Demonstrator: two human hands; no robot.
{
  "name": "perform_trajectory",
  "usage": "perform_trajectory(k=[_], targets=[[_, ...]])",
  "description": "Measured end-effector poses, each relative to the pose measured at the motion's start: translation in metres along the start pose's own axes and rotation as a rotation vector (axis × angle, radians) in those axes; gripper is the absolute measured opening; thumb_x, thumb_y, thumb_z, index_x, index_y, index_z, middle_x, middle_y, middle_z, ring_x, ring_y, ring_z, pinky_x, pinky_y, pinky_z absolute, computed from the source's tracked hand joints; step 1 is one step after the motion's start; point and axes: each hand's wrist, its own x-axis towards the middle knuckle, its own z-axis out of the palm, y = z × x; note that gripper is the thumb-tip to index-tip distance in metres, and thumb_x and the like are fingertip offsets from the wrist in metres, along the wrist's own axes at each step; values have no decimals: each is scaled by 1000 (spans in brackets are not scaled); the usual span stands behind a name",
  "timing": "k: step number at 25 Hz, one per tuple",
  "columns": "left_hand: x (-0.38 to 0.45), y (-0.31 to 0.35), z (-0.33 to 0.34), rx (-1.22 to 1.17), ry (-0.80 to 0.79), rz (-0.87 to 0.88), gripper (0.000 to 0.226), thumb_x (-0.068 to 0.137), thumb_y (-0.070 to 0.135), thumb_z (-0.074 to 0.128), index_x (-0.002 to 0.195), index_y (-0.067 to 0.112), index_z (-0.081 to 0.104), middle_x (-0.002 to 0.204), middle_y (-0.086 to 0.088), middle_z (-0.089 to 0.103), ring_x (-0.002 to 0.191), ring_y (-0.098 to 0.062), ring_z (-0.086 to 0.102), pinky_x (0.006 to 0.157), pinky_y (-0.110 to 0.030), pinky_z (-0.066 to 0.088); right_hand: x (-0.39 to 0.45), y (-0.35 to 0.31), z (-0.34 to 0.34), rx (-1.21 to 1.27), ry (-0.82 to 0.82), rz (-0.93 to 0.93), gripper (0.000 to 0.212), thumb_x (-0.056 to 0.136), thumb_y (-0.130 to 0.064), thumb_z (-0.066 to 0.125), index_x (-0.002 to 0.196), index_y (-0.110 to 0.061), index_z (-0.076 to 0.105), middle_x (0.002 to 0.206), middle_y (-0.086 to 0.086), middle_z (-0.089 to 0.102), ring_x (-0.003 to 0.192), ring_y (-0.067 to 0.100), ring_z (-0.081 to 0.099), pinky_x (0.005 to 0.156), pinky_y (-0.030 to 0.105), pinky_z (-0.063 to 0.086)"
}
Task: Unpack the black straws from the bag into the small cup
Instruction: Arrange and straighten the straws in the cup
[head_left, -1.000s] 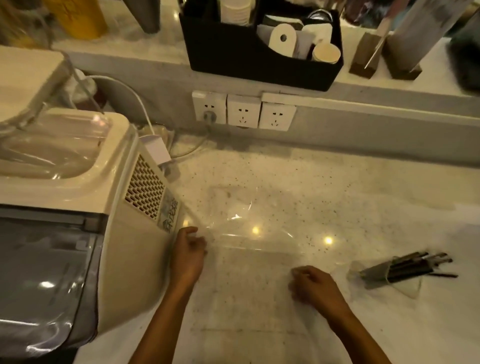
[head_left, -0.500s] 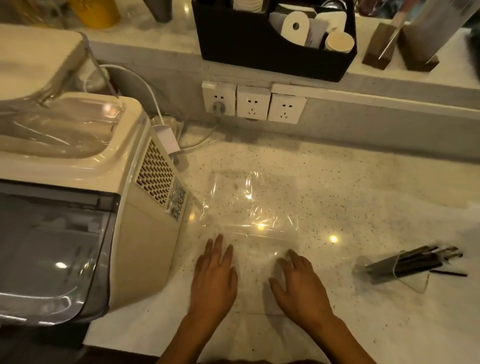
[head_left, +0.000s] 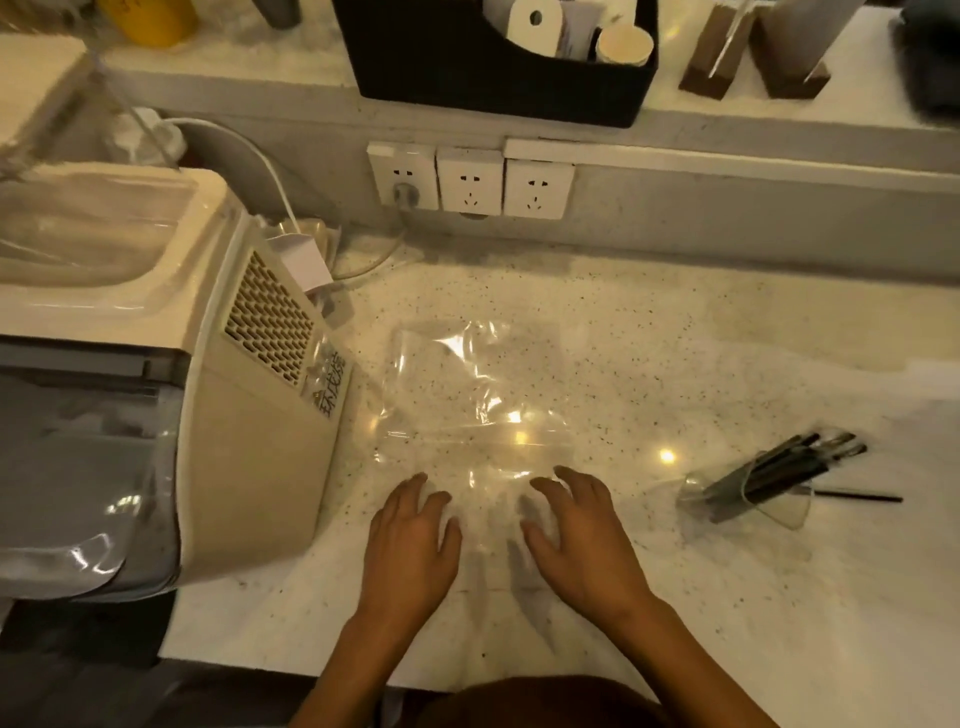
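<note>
Speckled counter (head_left: 701, 332) mid-frame: your left hand (head_left: 410, 545) and right hand (head_left: 582, 535) press flat, fingers spread, on the clear bag (head_left: 467, 395), black straws (head_left: 789, 465) in the tipped small cup (head_left: 753, 493) at right.

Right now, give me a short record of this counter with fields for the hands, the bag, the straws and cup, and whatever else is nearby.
left hand: open, fingers spread flat on the near part of the clear bag
right hand: open, fingers spread, on the same bag
bag: clear plastic, flat on the counter, looks empty
black straws: bundled in the small cup, one lying loose beside it
small cup: clear, tipped on its side, to the right of the hands
machine: cream-coloured, left of the bag
wall sockets: three, one with a plug
</note>
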Motion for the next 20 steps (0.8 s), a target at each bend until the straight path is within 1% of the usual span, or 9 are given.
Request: perform_trajectory(k=[4,6,8,10,12,14,15,18,20], targets=[[-2,38,10,-66,13,64,35,97,31,63,130,19,66,149,-9,54,134,-26,52,110,-39,39,-19,22,-14,126,7,-25,47,97,-52,49,139,-33,55,144,-8,55,133,11,44,108,26,38],[-5,68,18,-111,24,89,36,97,31,64,131,19,65,148,-7,55,133,-25,53,109,-36,40,-29,47,-24,117,-28,-7,47,96,-60,44,136,-39,57,140,-15,59,127,4,49,102,18,36],[-10,102,30,-158,14,111,39,96,33,65,133,21,63,149,-4,55,134,-23,52,109,-32,37,-41,76,-37,102,-32,3,47,93,-65,40,130,-43,61,132,-21,63,114,-7,49,93,9,31],[-17,139,44,-207,-9,117,47,94,42,64,137,25,58,150,-1,53,135,-21,51,108,-27,34,-54,111,-49,99,6,25,44,92,-69,39,124,-48,61,124,-27,64,100,-16,46,83,3,29],[-21,175,58,-249,-25,121,61,89,58,61,143,31,50,152,3,50,136,-17,49,109,-28,35,-66,143,-60,117,23,66,47,90,-77,33,122,-53,57,119,-31,61,96,-23,43,79,3,29],[-21,207,74,-277,-25,136,77,82,72,58,148,38,38,156,9,45,138,-9,44,108,-27,36,-76,174,-66,123,25,87,52,86,-82,28,120,-56,56,117,-33,57,94,-21,43,76,4,28],[-22,221,80,-299,-26,137,84,79,77,58,151,41,32,158,12,41,138,-5,40,107,-24,33,-79,188,-68,124,23,101,50,86,-80,30,118,-55,59,117,-31,58,92,-17,44,76,3,27],[-19,263,94,-422,-14,120,98,70,83,64,152,49,22,161,18,36,140,-1,37,106,-24,32,-80,232,-88,98,64,137,30,92,-60,52,114,-46,66,118,-18,64,95,-8,44,77,4,27],[-19,283,100,-457,41,97,104,65,84,66,152,49,21,158,18,41,139,-3,42,104,-26,36,-73,256,-111,42,128,72,25,93,-41,64,114,-31,71,117,-6,68,106,6,52,85,10,32]])
